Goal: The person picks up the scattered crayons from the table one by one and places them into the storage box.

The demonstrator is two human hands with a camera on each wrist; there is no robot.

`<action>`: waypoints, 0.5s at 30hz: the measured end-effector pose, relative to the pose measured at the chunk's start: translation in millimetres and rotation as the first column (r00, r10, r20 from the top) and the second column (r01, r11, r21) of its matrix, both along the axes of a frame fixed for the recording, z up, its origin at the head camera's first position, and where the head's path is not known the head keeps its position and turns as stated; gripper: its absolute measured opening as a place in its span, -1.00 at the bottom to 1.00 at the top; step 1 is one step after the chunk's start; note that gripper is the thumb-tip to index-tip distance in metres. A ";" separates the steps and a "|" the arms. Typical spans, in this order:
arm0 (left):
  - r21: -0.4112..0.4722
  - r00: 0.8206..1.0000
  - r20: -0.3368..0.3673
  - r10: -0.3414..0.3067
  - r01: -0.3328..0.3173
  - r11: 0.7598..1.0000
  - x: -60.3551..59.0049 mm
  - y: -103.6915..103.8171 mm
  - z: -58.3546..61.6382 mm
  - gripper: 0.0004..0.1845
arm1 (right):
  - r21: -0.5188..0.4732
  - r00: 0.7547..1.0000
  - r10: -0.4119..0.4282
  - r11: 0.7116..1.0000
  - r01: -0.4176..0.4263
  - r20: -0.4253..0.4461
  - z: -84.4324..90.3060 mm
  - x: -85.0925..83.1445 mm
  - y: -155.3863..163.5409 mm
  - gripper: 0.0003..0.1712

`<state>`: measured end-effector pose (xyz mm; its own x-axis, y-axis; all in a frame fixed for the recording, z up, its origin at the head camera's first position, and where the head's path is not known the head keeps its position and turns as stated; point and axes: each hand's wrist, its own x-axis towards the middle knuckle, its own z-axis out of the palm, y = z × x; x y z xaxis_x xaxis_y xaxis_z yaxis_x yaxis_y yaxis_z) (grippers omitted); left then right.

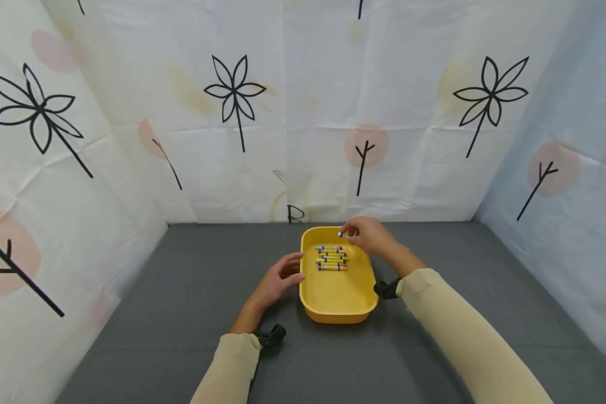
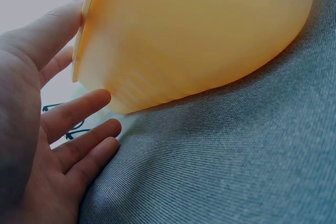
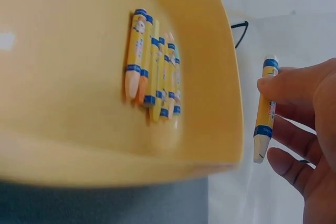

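One crayon (image 3: 264,109) pinched in right-hand fingers (image 3: 286,85), clear only wrist-side; left-hand fingers (image 2: 79,111) relaxed beside tray (image 2: 199,30).

White flower-printed sheets (image 1: 293,112) wall a grey cloth-covered surface (image 1: 182,292)

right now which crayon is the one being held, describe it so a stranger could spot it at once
Start at the yellow tray on the grey table, which holds a row of crayons side by side. At its far end, the right hand pinches one crayon in its fingers. Yellow wrapper, blue bands and a pale tip, it is the only one off the tray floor.
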<state>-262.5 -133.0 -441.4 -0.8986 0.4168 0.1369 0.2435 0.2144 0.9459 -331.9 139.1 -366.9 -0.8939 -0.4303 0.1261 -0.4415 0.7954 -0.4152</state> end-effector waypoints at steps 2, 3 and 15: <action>0.000 1.000 -0.003 -0.001 0.001 1.000 0.2 -0.1 0.7 -0.42 | 0.000 1.000 0.018 1.000 -0.018 0.007 -1.7 0.2 -3.1 -0.81; 0.000 1.000 -0.002 -0.002 0.002 1.000 0.3 -0.2 0.9 -0.42 | -0.001 1.000 0.025 1.000 -0.025 0.011 -2.7 0.3 -4.5 -0.82; 0.019 1.000 -0.011 0.019 -0.019 1.000 -13.4 -1.1 -21.2 -0.40 | 0.053 0.997 0.074 0.996 -0.075 0.032 -17.0 -0.4 -28.6 -0.81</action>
